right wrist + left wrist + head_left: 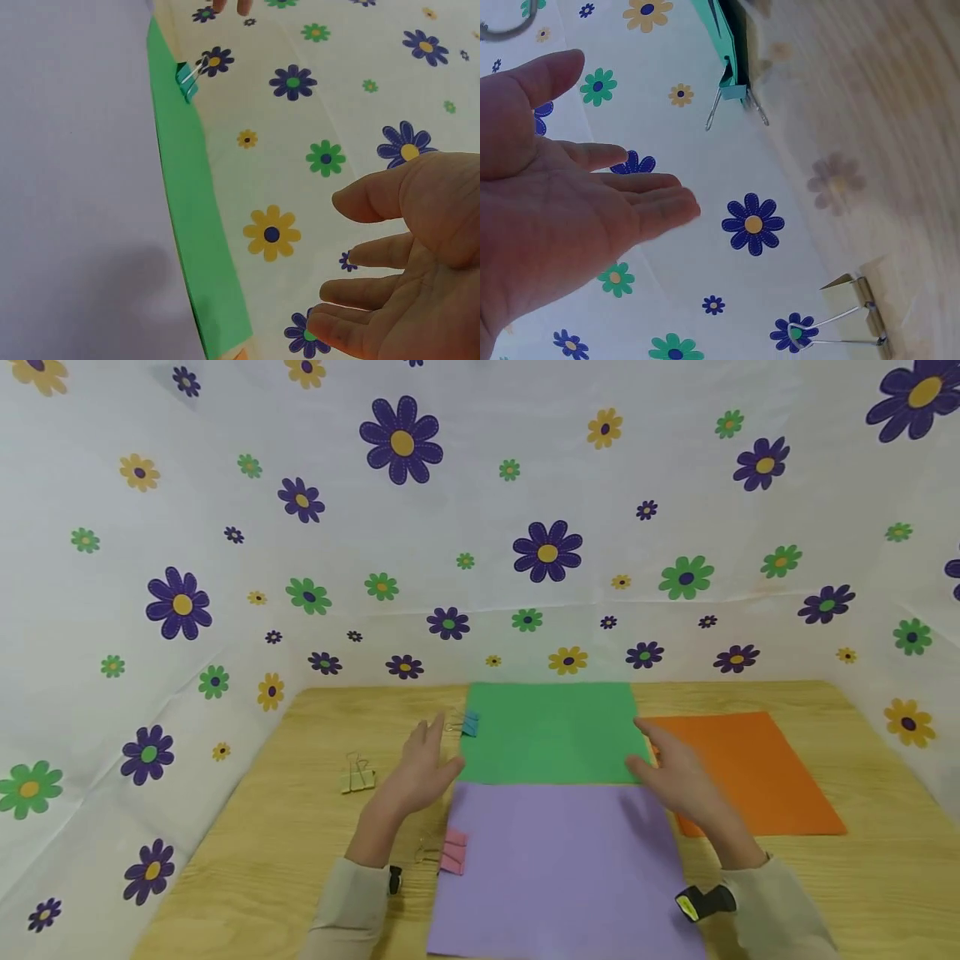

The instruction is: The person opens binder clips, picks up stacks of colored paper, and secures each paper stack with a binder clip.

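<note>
Both hands hover with straight, relaxed fingers and hold nothing. The left hand [420, 770] is over the left edge of the papers, near the blue binder clip [470, 724] on the green paper [555, 735]. Above the right edge of the green paper is the right hand [678, 774], partly in front of the orange paper [765, 777]. Nearer the body lies the purple paper [562, 877], its left edge in a pink binder clip [453, 852]. A yellow binder clip [358, 778] stands by itself on the table, left of the left hand.
The wooden table [255, 877] meets a white cloth [465, 510] with printed flowers at its back and both sides. In the head view, a dark strap [705, 903] sits at the right wrist.
</note>
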Action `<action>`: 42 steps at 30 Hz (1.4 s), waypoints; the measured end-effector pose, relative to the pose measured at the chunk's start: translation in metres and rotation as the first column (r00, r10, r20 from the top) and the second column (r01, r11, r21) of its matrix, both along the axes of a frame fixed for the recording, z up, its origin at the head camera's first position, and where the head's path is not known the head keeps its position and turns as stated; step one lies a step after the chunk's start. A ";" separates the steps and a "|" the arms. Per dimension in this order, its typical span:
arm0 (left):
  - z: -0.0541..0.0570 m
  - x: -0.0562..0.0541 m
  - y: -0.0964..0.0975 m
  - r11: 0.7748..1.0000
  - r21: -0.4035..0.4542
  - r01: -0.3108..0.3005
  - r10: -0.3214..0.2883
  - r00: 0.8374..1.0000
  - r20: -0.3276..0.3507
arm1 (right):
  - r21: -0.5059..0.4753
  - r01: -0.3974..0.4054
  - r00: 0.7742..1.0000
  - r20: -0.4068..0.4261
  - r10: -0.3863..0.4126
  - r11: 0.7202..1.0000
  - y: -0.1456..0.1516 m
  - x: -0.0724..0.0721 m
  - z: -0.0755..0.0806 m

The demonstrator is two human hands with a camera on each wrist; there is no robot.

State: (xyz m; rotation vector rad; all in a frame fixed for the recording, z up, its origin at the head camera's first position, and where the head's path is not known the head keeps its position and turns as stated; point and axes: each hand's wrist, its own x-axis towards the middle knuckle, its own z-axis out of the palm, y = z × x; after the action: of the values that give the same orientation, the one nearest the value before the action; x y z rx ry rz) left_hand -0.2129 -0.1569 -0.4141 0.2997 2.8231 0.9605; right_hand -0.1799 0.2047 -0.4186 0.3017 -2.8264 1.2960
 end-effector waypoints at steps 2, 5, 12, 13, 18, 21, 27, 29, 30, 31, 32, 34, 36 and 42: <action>0.001 0.001 -0.001 0.999 -0.047 -0.023 0.022 0.999 -0.026 | 0.001 -0.022 1.000 -0.011 0.022 1.000 -0.001 0.002 0.001; 0.001 0.002 -0.003 0.994 -0.100 -0.051 0.046 0.998 -0.051 | 0.030 -0.065 0.996 -0.053 0.067 0.997 -0.001 0.003 0.001; 0.004 0.003 -0.006 0.988 -0.147 -0.051 0.041 0.997 -0.071 | 0.091 -0.126 0.988 -0.080 0.134 0.988 0.003 0.004 0.002; 0.005 0.003 -0.006 0.986 -0.157 -0.056 0.044 0.996 -0.080 | 0.087 -0.129 0.988 -0.077 0.136 0.988 0.004 0.004 0.002; 0.011 0.006 -0.013 0.973 -0.205 -0.103 0.082 0.991 -0.106 | 0.094 -0.138 0.987 -0.073 0.145 0.986 0.011 0.002 0.008; 0.016 0.009 -0.019 0.972 -0.206 -0.112 0.095 0.991 -0.093 | 0.112 -0.130 0.988 -0.074 0.139 0.985 0.018 -0.001 0.012; 0.022 0.011 -0.024 0.980 -0.175 -0.094 0.079 0.993 -0.088 | 0.145 -0.064 0.996 -0.056 0.073 0.987 0.050 0.000 0.016; 0.024 0.011 -0.028 0.981 -0.172 -0.094 0.079 0.993 -0.092 | 0.156 -0.041 0.997 -0.057 0.050 0.987 0.062 0.000 0.015; 0.025 0.012 -0.029 0.981 -0.167 -0.095 0.080 0.992 -0.095 | 0.160 -0.030 0.998 -0.058 0.040 0.987 0.068 -0.001 0.014; 0.026 0.012 -0.031 0.982 -0.164 -0.096 0.081 0.992 -0.096 | 0.171 -0.014 0.998 -0.065 0.025 0.985 0.073 -0.002 0.013; 0.027 0.012 -0.033 0.982 -0.161 -0.098 0.084 0.992 -0.092 | 0.180 0.001 0.997 -0.070 0.012 0.984 0.079 -0.003 0.012; 0.029 0.013 -0.036 0.983 -0.159 -0.096 0.084 0.993 -0.081 | 0.203 0.029 0.997 -0.073 -0.015 0.979 0.089 -0.005 0.010; 0.031 0.014 -0.037 0.983 -0.157 -0.092 0.082 0.994 -0.067 | 0.225 0.059 0.997 -0.070 -0.044 0.972 0.099 -0.006 0.006; 0.032 0.013 -0.043 0.982 -0.165 -0.093 0.086 0.995 -0.048 | 0.296 0.102 0.995 -0.032 -0.097 0.950 0.124 -0.007 -0.007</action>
State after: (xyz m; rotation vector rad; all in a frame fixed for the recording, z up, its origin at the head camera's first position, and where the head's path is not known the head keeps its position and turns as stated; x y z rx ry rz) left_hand -0.1997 -0.1995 -0.3823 0.1760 2.9532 0.7345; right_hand -0.1867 0.3286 -0.4252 0.1695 -2.9741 0.8426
